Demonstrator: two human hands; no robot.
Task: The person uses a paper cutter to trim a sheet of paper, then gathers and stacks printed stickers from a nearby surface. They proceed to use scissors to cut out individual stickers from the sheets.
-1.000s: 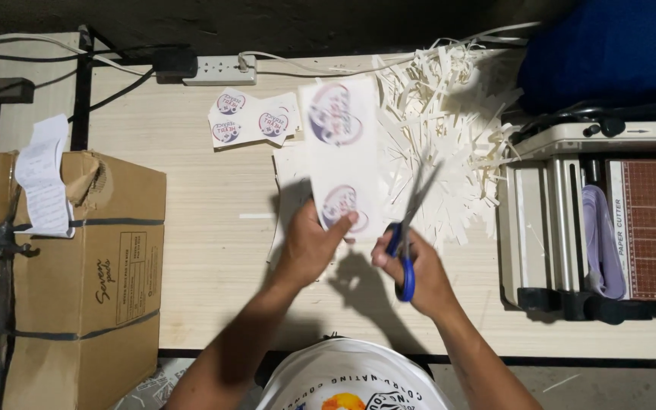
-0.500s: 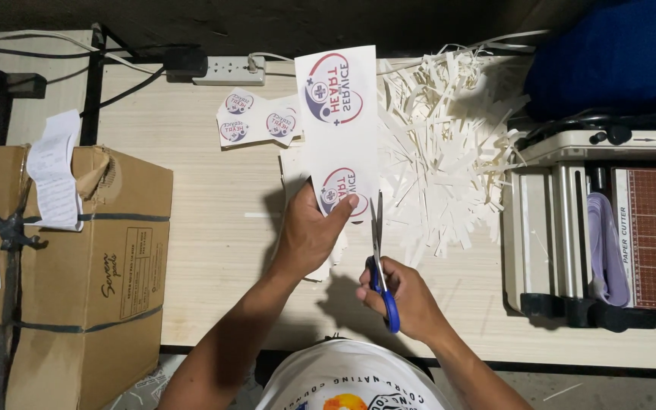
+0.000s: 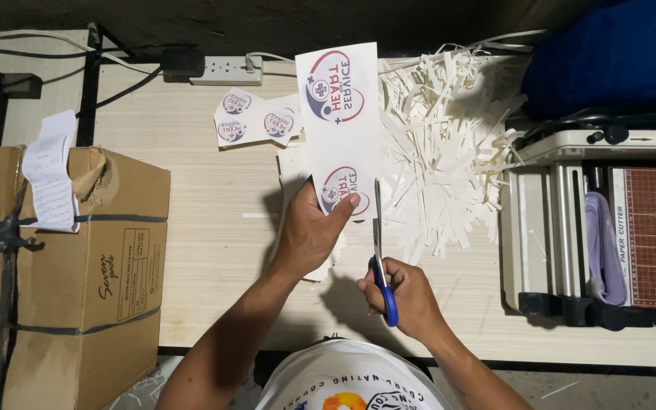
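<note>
My left hand (image 3: 309, 231) holds up a long white printed sheet (image 3: 341, 125) bearing two round red-and-blue logos, thumb pressed on the lower logo. My right hand (image 3: 408, 296) grips blue-handled scissors (image 3: 380, 262), blades pointing up along the sheet's lower right edge. Both hands hover over a light wooden table (image 3: 191, 228).
A heap of white paper strips (image 3: 446, 152) lies right of the sheet. Cut round stickers (image 3: 256, 125) lie at the back beside a white power strip (image 3: 225, 72). A paper cutter (image 3: 609, 228) stands at right, a cardboard box (image 3: 55, 266) at left, a blue bag (image 3: 609, 64) behind.
The sheet has been raised further up and away from me. The scissors have swung upright and now sit against the sheet's right edge.
</note>
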